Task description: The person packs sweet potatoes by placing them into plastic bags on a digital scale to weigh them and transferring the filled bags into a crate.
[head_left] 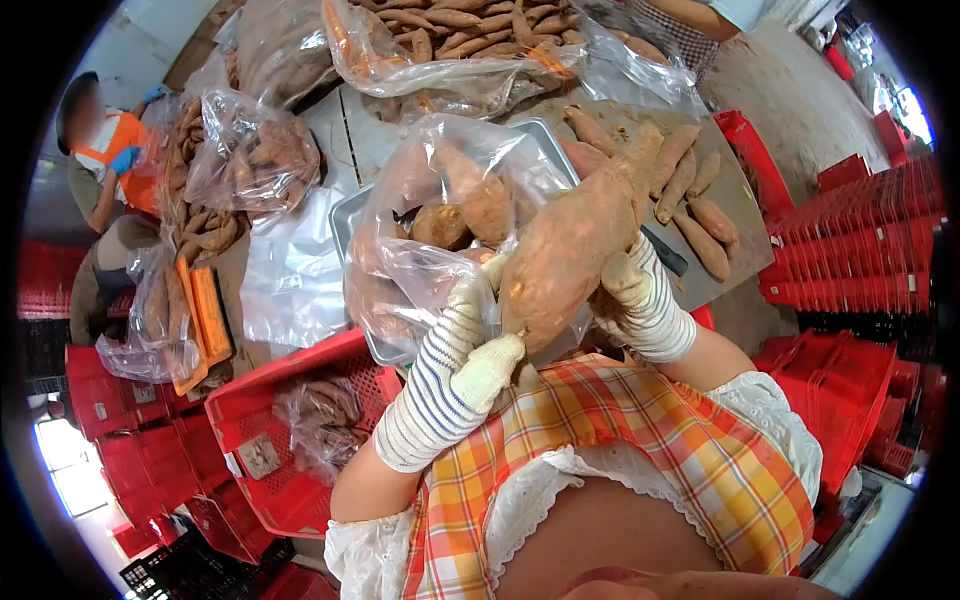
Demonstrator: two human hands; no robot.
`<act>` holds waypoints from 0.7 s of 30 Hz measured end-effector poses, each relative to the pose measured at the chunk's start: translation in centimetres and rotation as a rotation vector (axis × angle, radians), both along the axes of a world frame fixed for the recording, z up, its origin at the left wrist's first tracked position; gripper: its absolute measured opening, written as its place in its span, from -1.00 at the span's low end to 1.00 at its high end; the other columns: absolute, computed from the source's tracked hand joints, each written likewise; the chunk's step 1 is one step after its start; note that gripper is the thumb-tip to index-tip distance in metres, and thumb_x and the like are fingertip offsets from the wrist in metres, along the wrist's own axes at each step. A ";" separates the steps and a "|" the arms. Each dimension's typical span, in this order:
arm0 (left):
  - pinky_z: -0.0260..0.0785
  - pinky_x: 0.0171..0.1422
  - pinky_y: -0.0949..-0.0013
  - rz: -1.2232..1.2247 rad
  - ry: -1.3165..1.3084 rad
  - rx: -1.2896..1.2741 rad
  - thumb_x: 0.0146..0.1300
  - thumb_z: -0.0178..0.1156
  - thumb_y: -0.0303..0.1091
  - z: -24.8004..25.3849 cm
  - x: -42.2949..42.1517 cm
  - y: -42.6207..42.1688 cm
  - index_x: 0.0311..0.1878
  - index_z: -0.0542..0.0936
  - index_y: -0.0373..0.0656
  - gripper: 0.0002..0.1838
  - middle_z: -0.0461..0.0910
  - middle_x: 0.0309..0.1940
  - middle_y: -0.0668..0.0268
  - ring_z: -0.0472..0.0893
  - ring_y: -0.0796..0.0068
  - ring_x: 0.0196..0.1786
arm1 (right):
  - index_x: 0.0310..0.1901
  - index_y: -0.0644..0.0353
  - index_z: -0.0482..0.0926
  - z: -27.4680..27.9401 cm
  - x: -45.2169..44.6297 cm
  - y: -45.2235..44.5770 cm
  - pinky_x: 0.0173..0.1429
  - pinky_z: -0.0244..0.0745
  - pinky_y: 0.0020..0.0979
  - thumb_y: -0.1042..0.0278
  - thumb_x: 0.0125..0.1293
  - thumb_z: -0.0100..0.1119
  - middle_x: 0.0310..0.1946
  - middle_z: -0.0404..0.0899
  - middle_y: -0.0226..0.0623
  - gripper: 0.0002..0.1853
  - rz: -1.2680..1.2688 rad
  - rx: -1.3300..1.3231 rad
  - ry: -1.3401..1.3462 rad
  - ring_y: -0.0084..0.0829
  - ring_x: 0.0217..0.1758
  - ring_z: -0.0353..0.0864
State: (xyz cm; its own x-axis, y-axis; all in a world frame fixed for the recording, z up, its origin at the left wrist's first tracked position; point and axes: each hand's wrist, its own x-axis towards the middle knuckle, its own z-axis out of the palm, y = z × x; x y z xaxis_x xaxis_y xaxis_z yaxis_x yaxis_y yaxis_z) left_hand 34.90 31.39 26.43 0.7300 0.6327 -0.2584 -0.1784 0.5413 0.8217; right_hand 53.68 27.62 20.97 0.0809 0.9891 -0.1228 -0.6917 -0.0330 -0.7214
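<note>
A very large sweet potato [575, 255] is held up close to the camera, its thick end low and its thin end up and to the right. My left hand [455, 375], in a striped glove, grips its lower left side near the tip. My right hand [645, 300], gloved alike, holds its right side. Just left of it, a clear plastic bag [430, 170] with several sweet potatoes [475, 195] inside stands open in a grey metal tray [340, 228]. The bag's edge touches or lies very near my left hand; which, I cannot tell.
Loose sweet potatoes [700, 240] lie on the right, beside a dark handle [664, 252]. Filled bags [255, 150] and flat plastic bags [295, 270] are at left. A red crate [290, 430] stands lower left, stacked crates [850, 260] at right. Co-workers are at upper left and top.
</note>
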 end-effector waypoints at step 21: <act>0.34 -0.39 0.64 0.039 0.048 0.019 0.18 0.11 -0.28 0.1 0.0 -0.1 0.34 0.09 -0.37 -0.28 0.39 0.07 0.21 0.47 0.69 -0.39 | 0.24 0.22 0.23 -0.9 0.0 0.2 0.33 0.34 -0.19 -0.10 0.06 0.32 0.16 0.40 -0.21 -0.18 0.082 -0.042 0.120 -0.30 0.23 0.41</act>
State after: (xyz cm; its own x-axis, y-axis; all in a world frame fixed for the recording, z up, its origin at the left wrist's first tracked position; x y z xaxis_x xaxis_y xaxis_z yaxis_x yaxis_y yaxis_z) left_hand 34.93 31.32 26.53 0.6917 0.6656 -0.2802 -0.1588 0.5187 0.8401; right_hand 53.67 27.80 20.11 -0.0179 0.9855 -0.1686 -0.7668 -0.1217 -0.6302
